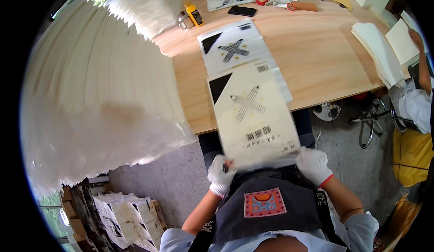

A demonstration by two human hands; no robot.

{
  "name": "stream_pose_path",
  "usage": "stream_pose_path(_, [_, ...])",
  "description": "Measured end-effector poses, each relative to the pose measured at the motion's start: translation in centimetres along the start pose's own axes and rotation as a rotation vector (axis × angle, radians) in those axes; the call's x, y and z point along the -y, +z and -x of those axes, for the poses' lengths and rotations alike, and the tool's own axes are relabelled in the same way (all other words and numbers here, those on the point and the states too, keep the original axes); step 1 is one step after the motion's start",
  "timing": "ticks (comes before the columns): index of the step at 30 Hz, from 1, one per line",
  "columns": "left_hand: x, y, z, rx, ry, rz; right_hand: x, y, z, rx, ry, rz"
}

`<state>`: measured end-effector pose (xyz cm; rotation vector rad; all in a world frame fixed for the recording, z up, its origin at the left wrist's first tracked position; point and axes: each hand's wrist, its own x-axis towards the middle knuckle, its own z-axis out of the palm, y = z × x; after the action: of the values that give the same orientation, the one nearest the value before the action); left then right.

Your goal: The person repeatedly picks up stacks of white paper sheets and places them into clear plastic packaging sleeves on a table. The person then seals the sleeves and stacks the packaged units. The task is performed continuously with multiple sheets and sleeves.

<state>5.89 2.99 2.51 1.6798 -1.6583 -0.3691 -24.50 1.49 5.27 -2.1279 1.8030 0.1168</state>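
My left hand (221,175), in a white knit glove with its fingers closed, grips the near left corner of a clear printed plastic bag (284,160). A small dark spot shows at its fingertips; I cannot make out what it is. At the near right corner my right hand (313,165), also gloved and closed, pinches the same bag. Inside lies a stack of cream paper (226,130), under a print of crossed pencils and a black corner. Its far part overlaps flat printed plastic bags (257,41) on the wooden table (321,57); the near part juts over the edge above my lap.
Tall piles of white sheets (90,84) under plastic film flank me on the left. A yellow bottle (193,14), a phone (242,11) and tape rolls lie farther back. At right, a co-worker's hand (415,38) holds cream sheets. Packed bundles (129,218) stand on the floor.
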Motion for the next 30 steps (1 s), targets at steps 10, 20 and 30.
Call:
stream_pose_path(10, [2.2,0.1,-7.2,-0.168,0.001,-0.098,-2.6,0.8,-8.5,0.184,0.25,-1.007])
stream_pose_path(20, [5.4,-0.9,4.9,0.127,-0.732,0.518,6.3,6.4,-14.0,0.143,0.186,-1.998])
stream_pose_path(30, [-5.9,3.7,-3.9,0.842,-0.281,0.901,4.7,4.1,-13.9,0.109,0.088,-1.791])
